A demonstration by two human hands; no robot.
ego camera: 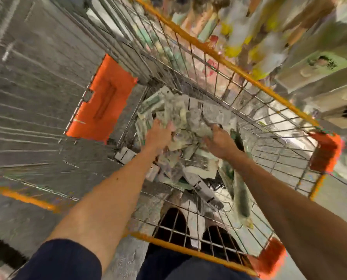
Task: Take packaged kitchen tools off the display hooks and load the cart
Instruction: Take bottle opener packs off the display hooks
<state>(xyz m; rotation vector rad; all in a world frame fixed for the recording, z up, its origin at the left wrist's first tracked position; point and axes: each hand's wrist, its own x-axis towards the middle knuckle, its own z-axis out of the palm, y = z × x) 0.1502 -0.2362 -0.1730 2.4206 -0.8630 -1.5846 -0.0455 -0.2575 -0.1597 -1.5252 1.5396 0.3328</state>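
The cart (209, 63) is bare wire metal, bright and shiny, and its top rail (239, 71) has a smooth orange-yellow coating. Left of the left hand (158, 136) hangs a flap (104, 98) of matt orange plastic. The packages (180, 110) under that hand are pale printed card with glossy clear film. The sleeve (63, 261) is dark, matt cloth.

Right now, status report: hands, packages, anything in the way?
Left hand rests on the package pile, fingers straight. Right hand beside it, grip too blurred to call. Pile sits in the wire cart. No obstruction visible.
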